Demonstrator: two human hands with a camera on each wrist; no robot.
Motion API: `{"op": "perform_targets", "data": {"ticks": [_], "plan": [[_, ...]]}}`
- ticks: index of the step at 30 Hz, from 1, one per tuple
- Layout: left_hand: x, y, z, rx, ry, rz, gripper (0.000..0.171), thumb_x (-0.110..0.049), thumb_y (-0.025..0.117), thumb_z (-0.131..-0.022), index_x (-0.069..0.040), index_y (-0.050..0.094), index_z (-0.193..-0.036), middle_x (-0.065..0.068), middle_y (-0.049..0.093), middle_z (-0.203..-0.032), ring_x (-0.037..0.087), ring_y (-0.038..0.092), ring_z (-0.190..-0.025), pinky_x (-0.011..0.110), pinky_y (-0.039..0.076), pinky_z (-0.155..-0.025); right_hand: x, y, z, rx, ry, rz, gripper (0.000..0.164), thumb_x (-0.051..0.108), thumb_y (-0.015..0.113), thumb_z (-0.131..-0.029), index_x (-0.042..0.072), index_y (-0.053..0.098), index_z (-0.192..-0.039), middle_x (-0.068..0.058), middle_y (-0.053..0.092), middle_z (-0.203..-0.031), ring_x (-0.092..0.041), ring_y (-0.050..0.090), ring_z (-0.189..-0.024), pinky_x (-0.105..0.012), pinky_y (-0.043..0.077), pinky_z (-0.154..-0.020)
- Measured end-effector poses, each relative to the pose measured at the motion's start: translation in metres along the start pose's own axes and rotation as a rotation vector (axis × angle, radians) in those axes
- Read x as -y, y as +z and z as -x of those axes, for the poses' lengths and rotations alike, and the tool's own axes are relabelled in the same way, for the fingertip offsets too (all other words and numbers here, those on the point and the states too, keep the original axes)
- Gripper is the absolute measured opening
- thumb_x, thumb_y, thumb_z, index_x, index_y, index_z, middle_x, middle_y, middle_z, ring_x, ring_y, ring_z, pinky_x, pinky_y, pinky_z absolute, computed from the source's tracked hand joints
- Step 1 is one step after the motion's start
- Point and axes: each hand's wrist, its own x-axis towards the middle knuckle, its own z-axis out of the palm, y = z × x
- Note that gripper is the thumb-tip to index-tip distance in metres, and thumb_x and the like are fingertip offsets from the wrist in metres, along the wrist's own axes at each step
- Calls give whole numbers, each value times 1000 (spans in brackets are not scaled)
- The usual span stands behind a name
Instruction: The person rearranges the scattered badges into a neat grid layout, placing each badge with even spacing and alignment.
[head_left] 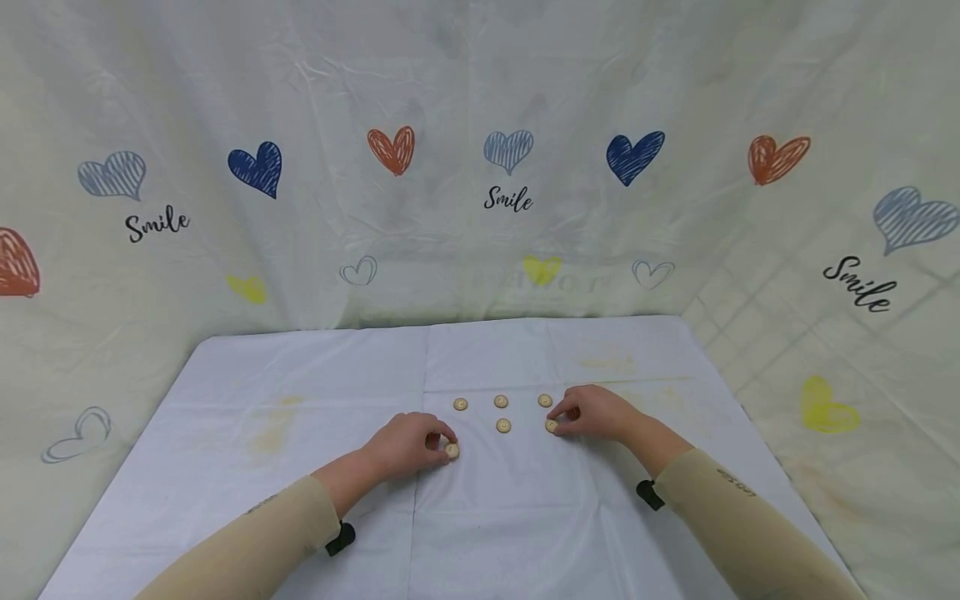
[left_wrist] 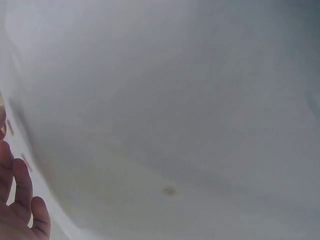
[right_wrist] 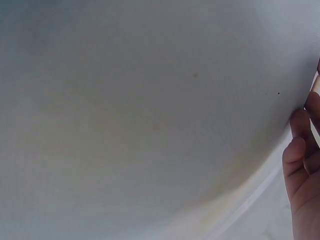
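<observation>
Small round beige discs, each with a ring near the rim and a faint mark in its middle, lie on the white cloth. My left hand (head_left: 408, 446) pinches one disc (head_left: 452, 451) between thumb and fingertips, low over the cloth. With its fingertips my right hand (head_left: 597, 412) pinches another disc (head_left: 552, 426). Behind them runs a row of a left disc (head_left: 461, 404), a middle disc (head_left: 501, 401) and a right disc (head_left: 545, 400). One more disc (head_left: 503, 426) lies between the hands. Both wrist views catch only curled fingers (left_wrist: 22, 187) at the edge.
A white cloth (head_left: 300, 367) with creases and yellowish stains covers the table. Behind and at the sides hangs a pale sheet (head_left: 450, 75) printed with hearts and the word Smile. Beige sleeves (head_left: 255, 533) cover both forearms, with a dark device (head_left: 341, 538) under each wrist.
</observation>
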Motion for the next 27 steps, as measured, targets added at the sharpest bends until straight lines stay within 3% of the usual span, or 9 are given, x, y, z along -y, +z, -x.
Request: {"op": "perform_targets", "data": {"ticks": [5,11,20,27], "plan": [[-2,-14,-7,-45,-14,28,17,-27,75,-89,-26,76,-105,-9,54,-72,9,49,-69,30,41,-67,0,-1,-1,5,4,-4,18,33,79,-84,25,80,-100,14,55,-75,-7,50,-71,-28,44,-68],[-2,-23,-15,-46,-27,18,20,-27,76,-89,-26,76,-108,-8,55,-73,10,50,-69,29,42,-65,1,-2,-1,15,2,-3,19,33,79,-85,24,80,-101,14,55,-75,-7,50,-71,-28,44,-68],[12,-14,-29,-13,-29,-64,17,-30,76,-88,-28,76,-105,-10,55,-70,10,49,-68,33,40,-71,2,-2,-3,-2,-49,12,20,33,78,-86,23,80,-103,14,55,-75,-5,49,-70,-26,43,-67],[9,-9,-34,6,24,-53,18,-27,76,-88,-25,77,-106,-12,55,-72,8,50,-71,33,42,-72,3,-4,1,10,-21,14,20,32,78,-86,22,80,-104,15,55,-76,-6,49,-71,-27,44,-69]]}}
